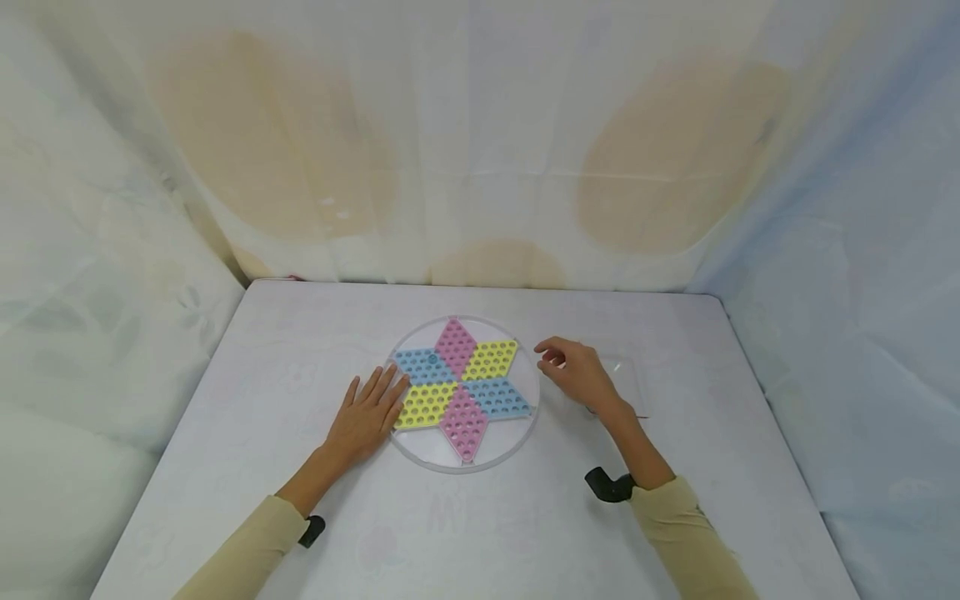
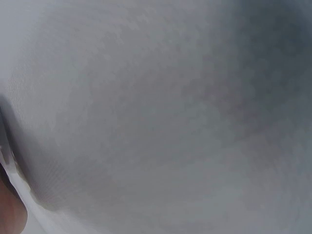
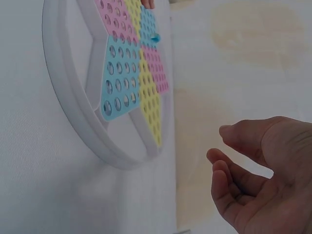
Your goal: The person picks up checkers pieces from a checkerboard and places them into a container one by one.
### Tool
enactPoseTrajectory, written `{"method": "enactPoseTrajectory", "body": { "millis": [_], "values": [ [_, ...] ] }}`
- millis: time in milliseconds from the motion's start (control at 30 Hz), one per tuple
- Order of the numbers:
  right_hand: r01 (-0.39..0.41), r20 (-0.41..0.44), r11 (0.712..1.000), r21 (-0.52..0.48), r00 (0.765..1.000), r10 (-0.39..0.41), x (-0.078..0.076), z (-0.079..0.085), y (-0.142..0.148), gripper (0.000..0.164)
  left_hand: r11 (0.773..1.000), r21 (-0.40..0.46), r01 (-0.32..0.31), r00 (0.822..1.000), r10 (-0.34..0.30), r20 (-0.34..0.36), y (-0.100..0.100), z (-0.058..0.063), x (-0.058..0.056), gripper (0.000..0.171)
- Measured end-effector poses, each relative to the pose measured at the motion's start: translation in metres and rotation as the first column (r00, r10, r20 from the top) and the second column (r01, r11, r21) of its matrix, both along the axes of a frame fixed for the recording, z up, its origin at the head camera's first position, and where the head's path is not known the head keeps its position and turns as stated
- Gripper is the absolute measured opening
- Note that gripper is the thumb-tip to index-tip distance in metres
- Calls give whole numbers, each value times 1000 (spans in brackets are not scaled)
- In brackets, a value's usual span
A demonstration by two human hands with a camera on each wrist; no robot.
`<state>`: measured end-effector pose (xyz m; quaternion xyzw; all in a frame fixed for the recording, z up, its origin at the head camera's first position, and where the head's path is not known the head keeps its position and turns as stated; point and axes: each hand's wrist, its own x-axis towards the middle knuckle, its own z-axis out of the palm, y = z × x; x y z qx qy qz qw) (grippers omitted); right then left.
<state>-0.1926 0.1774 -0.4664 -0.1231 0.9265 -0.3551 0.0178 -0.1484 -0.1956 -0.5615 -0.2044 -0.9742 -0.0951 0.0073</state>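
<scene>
A round Chinese checkers board point(image 1: 516, 437) lies flat on the table, its star made of pink, yellow and blue fields full of small holes. One blue marble point(image 3: 155, 37) sits in the upper left blue field. My left hand point(image 1: 363, 421) rests with spread fingers on the board's left rim; the left wrist view shows mostly blurred table. Just off the right side of the board hovers my right hand point(image 1: 579, 373). Its fingers bend loosely, and the right wrist view shows a gap between thumb and fingertips with nothing in it.
A clear plastic tray point(image 1: 636, 383) lies on the white table point(image 1: 450, 533), partly hidden behind my right hand. Patterned curtains point(image 1: 480, 167) hang along the table's back and both sides. Black wrist camera mounts point(image 1: 609, 485) stick out near the sleeves.
</scene>
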Motion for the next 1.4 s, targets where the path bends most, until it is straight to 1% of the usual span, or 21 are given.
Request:
{"method": "enactPoseTrajectory", "body": {
  "millis": [200, 467, 700, 867, 1233, 1400],
  "values": [
    [-3, 43, 1000, 11, 999, 3, -1, 1, -11, 25, 1000, -1, -2, 1000, 2, -4, 0, 0, 0, 56],
    [-42, 49, 999, -17, 998, 43, -4, -3, -22, 28, 1000, -11, -3, 1000, 3, -9, 0, -2, 0, 56],
    [-83, 50, 996, -15, 995, 83, -7, -6, -31, 31, 1000, -14, -6, 1000, 6, -16, 0, -2, 0, 56],
    [-107, 62, 993, -45, 992, 110, -9, -7, -39, 32, 1000, -24, 1, 1000, -2, -21, 0, -1, 0, 56],
    [-142, 76, 985, -95, 986, 149, -13, -15, -57, 32, 999, -35, 3, 1000, -4, -29, 0, -1, 0, 56],
    [-166, 61, 979, -116, 983, 174, -16, -19, -66, 30, 999, -38, 6, 1000, -7, -28, 0, 0, 0, 56]
  ]
}}
